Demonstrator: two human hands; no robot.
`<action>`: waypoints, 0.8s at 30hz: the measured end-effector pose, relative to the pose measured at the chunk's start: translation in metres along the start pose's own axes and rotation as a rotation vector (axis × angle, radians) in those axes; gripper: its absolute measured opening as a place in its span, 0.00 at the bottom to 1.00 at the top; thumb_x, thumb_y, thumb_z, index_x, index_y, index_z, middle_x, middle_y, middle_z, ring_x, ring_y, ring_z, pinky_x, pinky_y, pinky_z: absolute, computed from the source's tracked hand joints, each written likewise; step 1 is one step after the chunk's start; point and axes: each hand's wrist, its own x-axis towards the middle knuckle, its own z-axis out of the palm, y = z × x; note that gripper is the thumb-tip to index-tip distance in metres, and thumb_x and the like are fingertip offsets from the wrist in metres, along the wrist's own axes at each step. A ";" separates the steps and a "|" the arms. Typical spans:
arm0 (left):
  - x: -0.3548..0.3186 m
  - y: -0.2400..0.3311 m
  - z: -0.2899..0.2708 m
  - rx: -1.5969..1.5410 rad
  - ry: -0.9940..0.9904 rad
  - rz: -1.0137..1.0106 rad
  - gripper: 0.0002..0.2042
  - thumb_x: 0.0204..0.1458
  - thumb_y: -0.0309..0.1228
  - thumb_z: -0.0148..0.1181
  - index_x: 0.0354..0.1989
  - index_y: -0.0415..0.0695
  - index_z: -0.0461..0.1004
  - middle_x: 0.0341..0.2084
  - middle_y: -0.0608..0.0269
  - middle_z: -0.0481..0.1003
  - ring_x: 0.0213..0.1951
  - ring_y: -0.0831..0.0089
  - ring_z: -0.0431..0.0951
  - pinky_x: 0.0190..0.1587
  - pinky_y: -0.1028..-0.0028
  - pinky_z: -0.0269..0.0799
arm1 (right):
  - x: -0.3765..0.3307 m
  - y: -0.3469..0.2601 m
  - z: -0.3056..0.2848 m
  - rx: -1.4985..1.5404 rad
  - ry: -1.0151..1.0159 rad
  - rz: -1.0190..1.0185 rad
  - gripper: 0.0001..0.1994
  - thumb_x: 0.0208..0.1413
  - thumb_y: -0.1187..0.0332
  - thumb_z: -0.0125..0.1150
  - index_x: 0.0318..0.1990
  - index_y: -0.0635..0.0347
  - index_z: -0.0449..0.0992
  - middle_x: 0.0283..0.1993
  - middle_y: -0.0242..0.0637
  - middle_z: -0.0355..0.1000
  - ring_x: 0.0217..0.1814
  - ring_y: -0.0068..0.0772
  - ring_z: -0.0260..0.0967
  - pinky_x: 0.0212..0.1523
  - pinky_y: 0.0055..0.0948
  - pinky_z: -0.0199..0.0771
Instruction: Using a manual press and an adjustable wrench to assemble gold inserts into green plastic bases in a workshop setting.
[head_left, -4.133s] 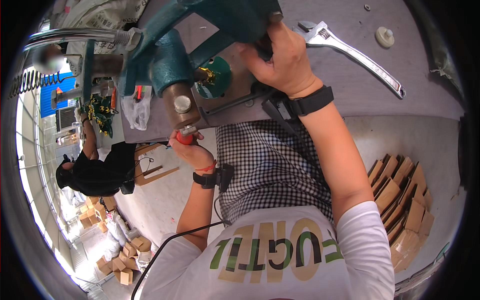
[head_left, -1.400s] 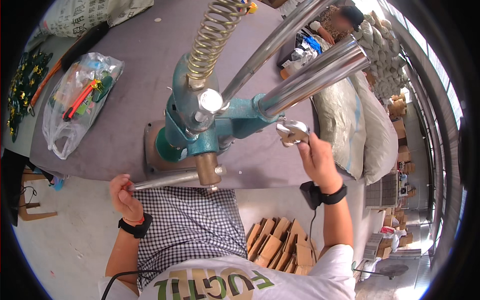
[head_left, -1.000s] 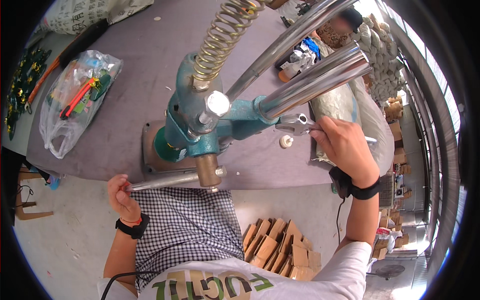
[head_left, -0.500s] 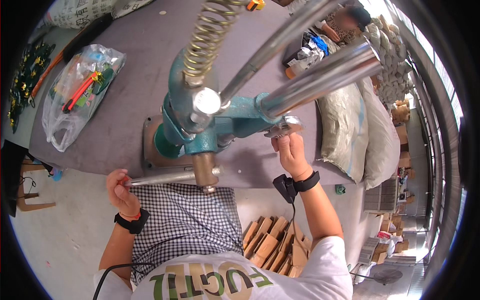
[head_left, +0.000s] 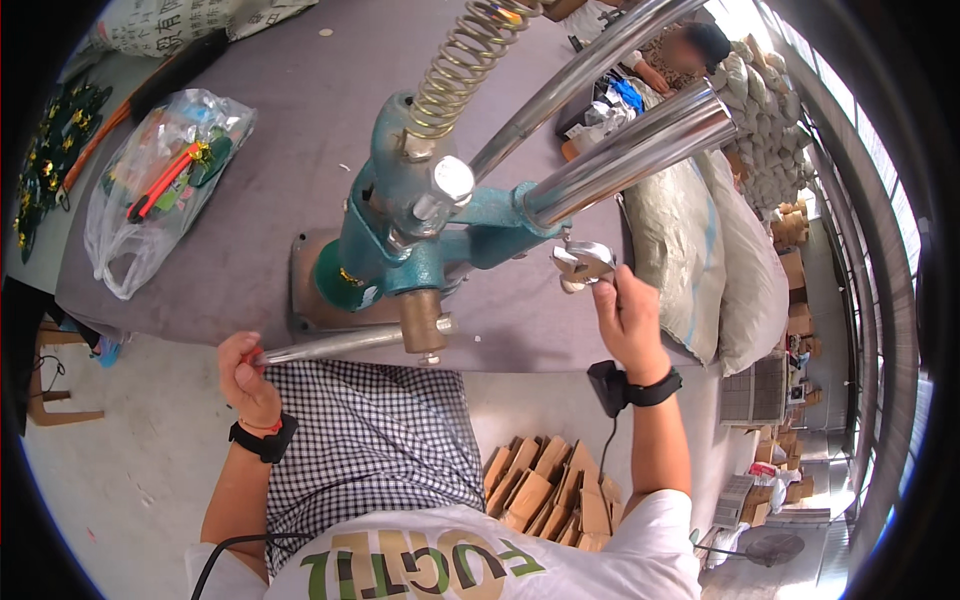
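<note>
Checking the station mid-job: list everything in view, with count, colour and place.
table: one, grey-purple, across the centre
press: one, teal, on the table
spring: one, gold, above the press
lever: one, silver, before the press
wrench: one, silver, right of the press
plastic bag: one, clear, table's left
large sacks: two, pale, right of the wrench
printed sack: one, white, upper left
small pieces: many, green and gold, far left
cardboard: many pieces, brown, floor below
co-worker: one, dark cap, upper right
fan: one, grey, lower right
left grip: one, bare, on the lever
right grip: one, bare, around the wrench
</note>
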 end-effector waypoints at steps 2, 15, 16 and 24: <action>-0.002 -0.005 -0.003 0.008 0.017 0.002 0.19 0.62 0.43 0.37 0.39 0.39 0.68 0.38 0.59 0.70 0.26 0.80 0.65 0.27 0.83 0.62 | 0.016 -0.011 -0.018 -0.134 -0.027 -0.067 0.07 0.53 0.68 0.56 0.28 0.62 0.69 0.18 0.40 0.64 0.19 0.45 0.64 0.21 0.35 0.62; -0.004 -0.005 -0.002 0.004 0.010 0.035 0.19 0.62 0.43 0.36 0.40 0.40 0.68 0.38 0.58 0.70 0.24 0.80 0.64 0.25 0.84 0.61 | 0.062 -0.017 -0.061 -0.422 -0.288 -0.241 0.12 0.49 0.64 0.60 0.25 0.59 0.65 0.20 0.36 0.64 0.23 0.40 0.65 0.23 0.35 0.63; -0.004 -0.005 -0.001 0.005 0.005 0.040 0.19 0.62 0.43 0.36 0.40 0.40 0.68 0.38 0.57 0.70 0.23 0.80 0.64 0.24 0.84 0.61 | 0.056 -0.002 -0.051 -0.287 -0.287 -0.213 0.11 0.50 0.64 0.59 0.25 0.59 0.65 0.21 0.37 0.65 0.24 0.42 0.65 0.23 0.36 0.63; -0.004 -0.003 0.003 0.010 0.021 0.063 0.19 0.62 0.43 0.36 0.40 0.40 0.67 0.38 0.56 0.70 0.22 0.79 0.64 0.24 0.83 0.60 | -0.001 0.047 0.062 0.307 0.022 -0.045 0.13 0.60 0.63 0.45 0.30 0.65 0.66 0.17 0.34 0.61 0.18 0.29 0.57 0.21 0.28 0.58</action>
